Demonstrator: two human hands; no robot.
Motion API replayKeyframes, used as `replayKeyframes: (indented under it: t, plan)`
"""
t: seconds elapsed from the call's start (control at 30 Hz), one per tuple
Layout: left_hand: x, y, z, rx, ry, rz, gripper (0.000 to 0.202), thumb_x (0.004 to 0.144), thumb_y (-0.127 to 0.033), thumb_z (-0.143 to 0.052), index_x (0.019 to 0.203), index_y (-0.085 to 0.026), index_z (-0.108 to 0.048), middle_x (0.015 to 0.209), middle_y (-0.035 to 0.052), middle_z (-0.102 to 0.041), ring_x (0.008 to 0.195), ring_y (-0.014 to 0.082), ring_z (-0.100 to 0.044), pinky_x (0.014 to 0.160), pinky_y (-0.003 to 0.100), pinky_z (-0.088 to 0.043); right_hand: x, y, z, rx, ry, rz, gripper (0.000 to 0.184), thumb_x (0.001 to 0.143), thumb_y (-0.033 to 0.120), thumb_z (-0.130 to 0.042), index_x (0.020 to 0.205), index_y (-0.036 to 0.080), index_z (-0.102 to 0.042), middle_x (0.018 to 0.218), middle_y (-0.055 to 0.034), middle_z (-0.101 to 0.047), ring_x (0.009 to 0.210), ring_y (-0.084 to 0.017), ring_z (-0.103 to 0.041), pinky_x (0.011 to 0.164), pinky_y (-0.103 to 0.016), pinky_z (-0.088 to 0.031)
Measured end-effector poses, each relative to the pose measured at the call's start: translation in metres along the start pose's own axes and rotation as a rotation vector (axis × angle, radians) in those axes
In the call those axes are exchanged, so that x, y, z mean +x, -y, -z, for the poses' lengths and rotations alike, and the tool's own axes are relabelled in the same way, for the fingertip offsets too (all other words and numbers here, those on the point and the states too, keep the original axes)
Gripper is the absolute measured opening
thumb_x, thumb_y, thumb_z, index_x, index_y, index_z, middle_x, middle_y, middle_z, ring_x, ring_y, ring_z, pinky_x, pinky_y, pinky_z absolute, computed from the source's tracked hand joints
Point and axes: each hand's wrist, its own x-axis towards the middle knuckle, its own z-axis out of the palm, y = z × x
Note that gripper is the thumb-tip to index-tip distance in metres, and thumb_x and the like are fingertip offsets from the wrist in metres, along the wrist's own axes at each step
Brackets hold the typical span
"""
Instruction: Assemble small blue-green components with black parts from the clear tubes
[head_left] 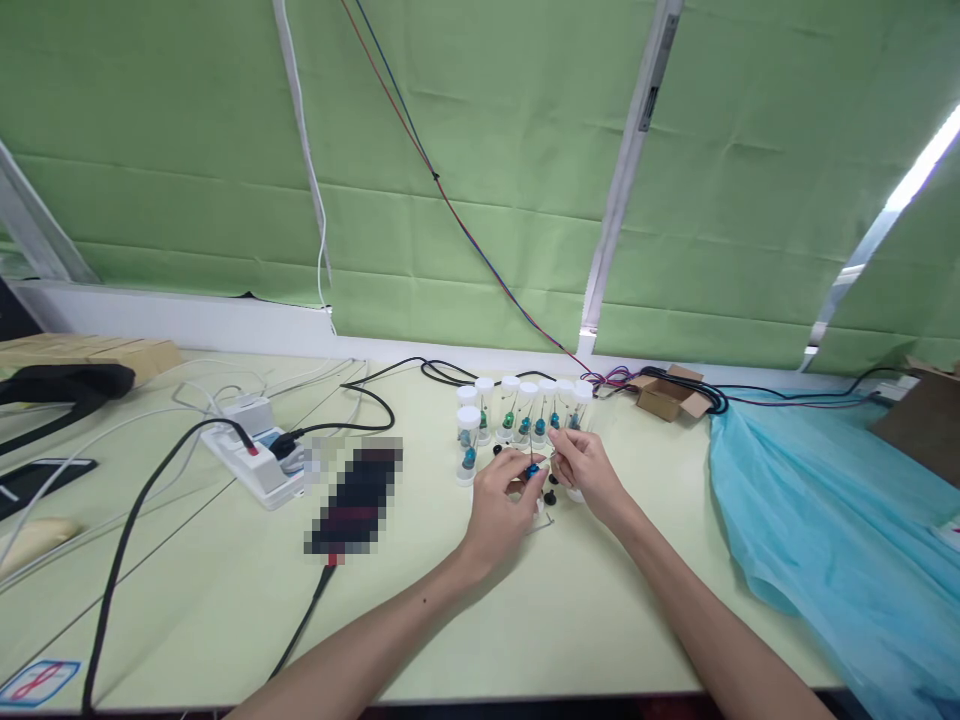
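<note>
My left hand point(501, 503) is closed, its thumb and fingers pinching a small shiny blue part point(532, 471) with a thin dark rod standing up from it. Just to the right, my right hand point(581, 462) is closed in a pinch beside that part; what it holds is too small to make out. Behind both hands stands a group of clear tubes with white caps point(510, 384), each holding a blue or green part with a thin rod. Small black pieces point(550, 497) lie under and around my hands. A thin bent metal key point(541, 524) rests on the table below them.
To the left are a white power strip point(259, 465) with black plugs and cables, and a pixelated dark device point(358, 497) on a cord. A small open cardboard box point(670, 396) stands behind right. Blue sheeting point(817, 520) covers the table's right side. Green blinds point(465, 130) hang behind.
</note>
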Motion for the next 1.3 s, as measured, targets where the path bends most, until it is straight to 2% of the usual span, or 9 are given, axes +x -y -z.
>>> replayKeyframes:
  t: [0.5,0.87,1.13,1.3]
  plan:
    - [0.0018,0.0015,0.0009,0.034,-0.041,-0.035,0.02,0.087,-0.031,-0.057,0.094,-0.019,-0.072,0.089,0.0066,-0.063,0.077,0.0152,-0.063,0.062,0.024,-0.056,0.0015,-0.0021,0.0008,-0.018,0.003,-0.036,0.052,0.074,0.061,-0.063,0.051,0.02,-0.042,0.034,0.0084,-0.034,0.029,-0.006,-0.029,0.035,-0.022,-0.018]
    - [0.0035,-0.0037,0.0005,0.038,-0.049,0.011,0.02,0.086,-0.031,-0.059,0.098,-0.019,-0.07,0.092,0.0068,-0.065,0.073,0.0152,-0.064,0.057,0.024,-0.055,0.0008,-0.0009,-0.0035,-0.037,-0.12,0.044,0.051,0.075,0.059,-0.065,0.049,0.019,-0.044,0.036,0.0073,-0.036,0.032,-0.007,-0.034,0.035,-0.022,-0.024]
    - [0.0042,-0.0038,0.0012,0.03,-0.059,0.031,0.019,0.086,-0.031,-0.058,0.095,-0.018,-0.069,0.091,0.0067,-0.064,0.072,0.0152,-0.064,0.057,0.024,-0.054,0.0033,-0.0038,0.0013,-0.041,-0.204,0.086,0.049,0.074,0.056,-0.067,0.05,0.02,-0.045,0.037,0.0065,-0.037,0.034,-0.007,-0.031,0.035,-0.023,-0.024]
    - [0.0047,-0.0027,0.0015,0.069,-0.078,0.06,0.021,0.085,-0.033,-0.058,0.096,-0.017,-0.067,0.089,0.0066,-0.064,0.07,0.015,-0.063,0.057,0.025,-0.053,-0.0011,-0.0008,0.0037,-0.241,-0.292,0.193,0.043,0.082,0.049,-0.062,0.055,0.02,-0.046,0.038,0.0054,-0.041,0.037,-0.009,-0.034,0.04,-0.024,-0.027]
